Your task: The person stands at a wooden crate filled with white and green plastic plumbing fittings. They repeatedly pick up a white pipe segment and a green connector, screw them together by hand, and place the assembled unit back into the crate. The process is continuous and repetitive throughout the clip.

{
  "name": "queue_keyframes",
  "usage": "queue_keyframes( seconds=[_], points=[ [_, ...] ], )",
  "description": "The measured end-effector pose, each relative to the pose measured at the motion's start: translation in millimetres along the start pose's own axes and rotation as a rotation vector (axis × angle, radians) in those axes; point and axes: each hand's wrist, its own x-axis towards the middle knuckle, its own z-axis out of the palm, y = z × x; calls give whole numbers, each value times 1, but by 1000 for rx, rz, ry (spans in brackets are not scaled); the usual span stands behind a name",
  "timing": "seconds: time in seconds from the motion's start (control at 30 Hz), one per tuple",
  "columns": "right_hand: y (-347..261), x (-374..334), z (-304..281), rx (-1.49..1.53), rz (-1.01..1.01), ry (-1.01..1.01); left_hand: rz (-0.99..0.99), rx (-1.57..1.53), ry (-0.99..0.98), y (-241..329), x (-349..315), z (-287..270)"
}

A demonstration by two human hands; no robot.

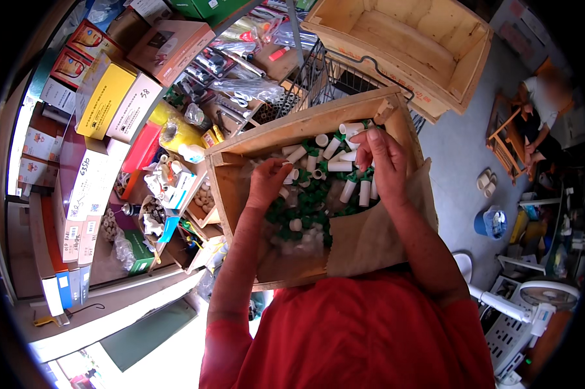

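A wooden box [266, 272] stands in front of me, holding a loose heap of short white plastic tubes [339, 166] and green plastic pieces [315, 194]. Over the left of the heap, my left hand [265, 183] is closed with its fingertips pinched beside a white tube; whatever is between them is too small to tell. My right hand [384, 162] hangs over the far right part of the heap, fingers curled and thumb against them. White tubes lie right behind its fingertips, and I cannot make out what it grips.
Brown cloth or paper [363, 243] covers the box's near right corner. Another wooden crate [402, 45] rests on a wire basket [344, 71] beyond. Shelves with cartons [98, 104] and small parts crowd the left. At right are a seated person [545, 110], a blue bucket [490, 223] and slippers [487, 183].
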Motion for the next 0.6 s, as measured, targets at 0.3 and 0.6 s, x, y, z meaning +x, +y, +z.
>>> queue_keyframes(
  seconds=[0.3,0.6],
  points=[
    [2,0,1,6,9,-14,-220,-247,-168,31,9,7],
    [0,1,1,6,-9,-14,106,255,-291,16,-8,-4]
  ],
)
